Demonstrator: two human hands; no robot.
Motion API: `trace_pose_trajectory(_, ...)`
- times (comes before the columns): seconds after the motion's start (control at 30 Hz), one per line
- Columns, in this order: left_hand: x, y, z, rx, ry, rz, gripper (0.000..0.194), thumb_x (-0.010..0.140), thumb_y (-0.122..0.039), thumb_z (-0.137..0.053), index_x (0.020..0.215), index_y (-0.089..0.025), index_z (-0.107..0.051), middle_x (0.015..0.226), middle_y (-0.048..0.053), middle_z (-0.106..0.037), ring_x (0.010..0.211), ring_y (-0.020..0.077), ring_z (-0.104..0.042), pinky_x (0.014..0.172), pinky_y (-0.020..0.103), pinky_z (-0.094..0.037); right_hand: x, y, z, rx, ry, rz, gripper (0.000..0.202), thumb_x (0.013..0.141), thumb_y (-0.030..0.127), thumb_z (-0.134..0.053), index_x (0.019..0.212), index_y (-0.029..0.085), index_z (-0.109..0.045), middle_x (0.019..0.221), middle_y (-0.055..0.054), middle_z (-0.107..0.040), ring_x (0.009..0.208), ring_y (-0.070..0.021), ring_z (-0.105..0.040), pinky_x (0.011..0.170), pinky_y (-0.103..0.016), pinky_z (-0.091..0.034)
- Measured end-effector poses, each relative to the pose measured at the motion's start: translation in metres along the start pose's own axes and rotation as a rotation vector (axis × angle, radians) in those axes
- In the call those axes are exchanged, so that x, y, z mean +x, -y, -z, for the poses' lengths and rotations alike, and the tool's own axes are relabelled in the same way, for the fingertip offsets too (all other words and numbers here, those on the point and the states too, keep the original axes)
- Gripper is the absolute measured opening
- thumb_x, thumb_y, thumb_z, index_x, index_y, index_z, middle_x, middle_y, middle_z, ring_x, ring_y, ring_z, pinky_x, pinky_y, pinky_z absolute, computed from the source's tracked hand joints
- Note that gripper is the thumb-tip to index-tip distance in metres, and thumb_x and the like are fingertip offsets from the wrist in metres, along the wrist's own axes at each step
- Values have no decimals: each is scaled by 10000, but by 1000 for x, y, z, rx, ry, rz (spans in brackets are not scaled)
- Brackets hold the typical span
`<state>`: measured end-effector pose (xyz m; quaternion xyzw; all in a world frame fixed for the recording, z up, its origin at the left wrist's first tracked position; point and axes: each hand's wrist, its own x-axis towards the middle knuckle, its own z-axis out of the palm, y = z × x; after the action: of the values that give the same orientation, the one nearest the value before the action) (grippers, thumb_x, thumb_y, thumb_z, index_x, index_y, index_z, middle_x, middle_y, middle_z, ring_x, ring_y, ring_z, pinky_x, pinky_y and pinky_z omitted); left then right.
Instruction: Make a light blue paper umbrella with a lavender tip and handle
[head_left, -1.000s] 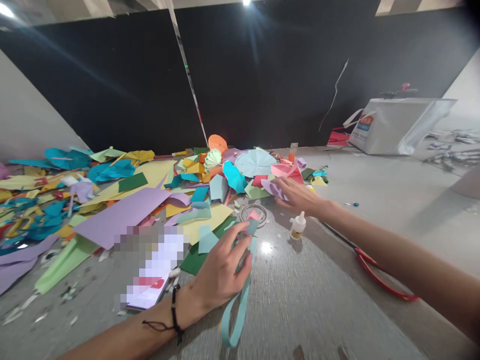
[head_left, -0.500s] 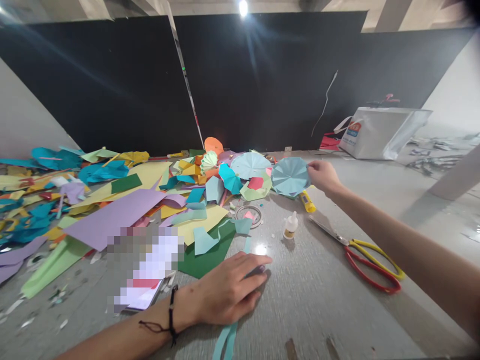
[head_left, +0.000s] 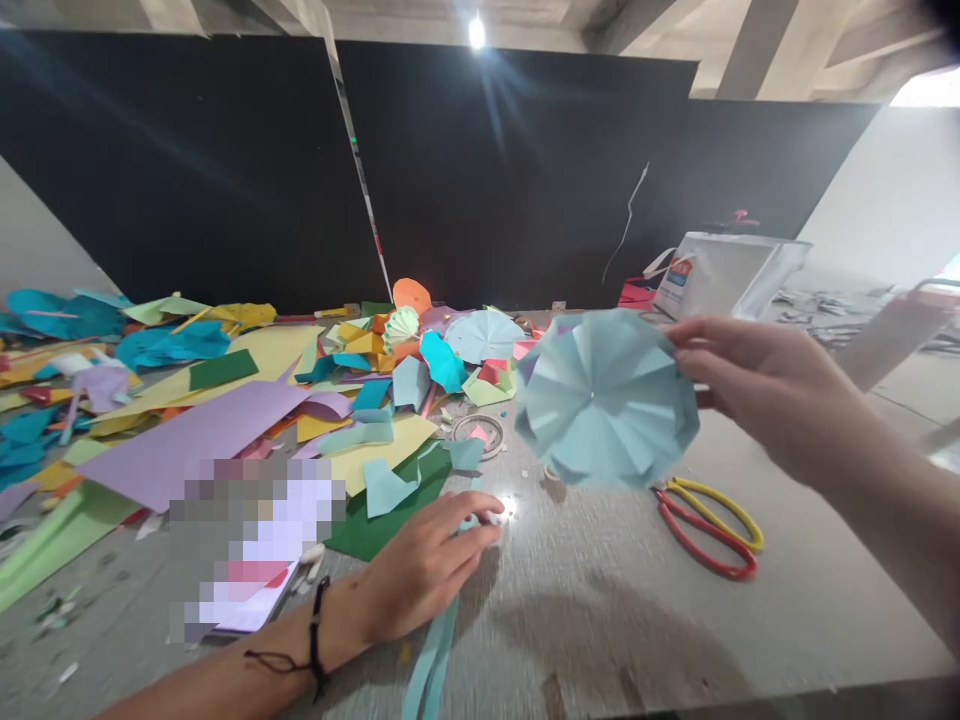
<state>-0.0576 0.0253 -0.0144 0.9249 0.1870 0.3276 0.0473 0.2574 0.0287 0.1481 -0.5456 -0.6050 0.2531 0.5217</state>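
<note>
My right hand (head_left: 772,390) pinches the right edge of a light blue pleated paper rosette (head_left: 600,400), held up above the table. Under the rosette, scissors with red and yellow handles (head_left: 712,530) lie with their blades hidden. My left hand (head_left: 431,560) rests on the table with curled fingers around something small and pale that I cannot make out. Light blue paper strips (head_left: 433,660) run from beneath this hand towards me. A dark green sheet (head_left: 375,530) lies just beyond it.
A phone (head_left: 262,560), partly blurred out, lies left of my left hand. Coloured paper pieces and a purple sheet (head_left: 202,440) cover the left side. Another pale blue rosette (head_left: 484,335) and a tape roll (head_left: 480,436) are farther back. A white bag (head_left: 735,280) stands at the back right.
My right hand has lifted the light blue rosette from the far side of the table and brought it closer. It now covers the glue bottle and scissor blades. My left hand stays low.
</note>
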Motion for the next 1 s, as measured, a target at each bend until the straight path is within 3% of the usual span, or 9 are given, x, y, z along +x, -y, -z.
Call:
trace_pose_trajectory(0.1,0,-3,1,5,-95,13,329,960,28,-502,1193,-185,-595,1158,117,-657,1084,202,-678,948,327,-593,-37,1,-6,-137,61,176,168,891,265,-637,995,246,-767,732,-15,-729,621,-180,-653,527,-293,-538)
trace_pose_trajectory(0.2,-1,-10,4,35,-230,36,378,930,49,-528,1218,-188,-589,1153,112,-645,1090,202,-671,949,319,-594,-61,-7,-14,-138,89,196,177,941,308,-590,1002,292,-755,786,-20,-752,647,-196,-684,481,-272,-528)
trace_pose_trajectory(0.33,-2,-20,12,59,-371,15,469,878,68,-554,1254,-213,-547,1149,122,-637,1072,232,-674,892,376,-620,-85,-32,-32,-77,99,111,140,979,377,-585,998,308,-705,796,-30,-747,647,-208,-701,464,-275,-543)
trace_pose_trajectory(0.43,-5,-25,17,34,-292,-113,528,856,72,-562,1312,-188,-510,1139,159,-654,1055,259,-685,880,432,-631,-108,-60,-52,-1,134,-11,171,1018,415,-538,1115,307,-629,877,-54,-781,689,-218,-723,480,-283,-565)
trace_pose_trajectory(0.53,-7,-28,14,-91,-107,-201,524,900,36,-540,1372,-182,-477,1123,174,-686,1044,261,-699,924,456,-628,-133,-87,-72,136,164,-120,268,1047,451,-490,1270,304,-504,1180,-127,-768,928,-255,-772,669,-357,-662)
trace_pose_trajectory(0.67,-3,-27,1,-327,-23,-27,446,953,7,-530,1344,-206,-519,1168,153,-692,1073,227,-697,930,373,-626,-154,-107,-77,-25,198,-116,315,1064,426,-446,1355,306,-459,1384,-163,-665,1200,-308,-704,923,-494,-640)
trace_pose_trajectory(0.73,1,-25,-5,-405,-39,112,360,957,-10,-557,1261,-198,-599,1186,138,-685,1075,211,-698,913,332,-621,-150,-108,-71,-141,148,-77,324,1049,425,-465,1353,315,-482,1385,-148,-658,1212,-330,-696,946,-549,-626)
trace_pose_trajectory(0.83,4,-19,-10,-452,-73,245,239,958,-57,-604,1129,-192,-703,1200,125,-686,976,190,-727,835,303,-625,-122,-105,-61,-362,70,-12,402,983,474,-548,1350,312,-522,1369,-139,-657,1179,-384,-699,916,-627,-609)
trace_pose_trajectory(1.0,5,-15,-8,-569,-91,354,241,930,-52,-651,1070,-215,-761,1194,101,-687,952,186,-734,859,332,-633,-48,-117,-70,-445,243,52,539,879,537,-700,1300,235,-552,1334,-182,-668,1205,-391,-674,935,-565,-597)
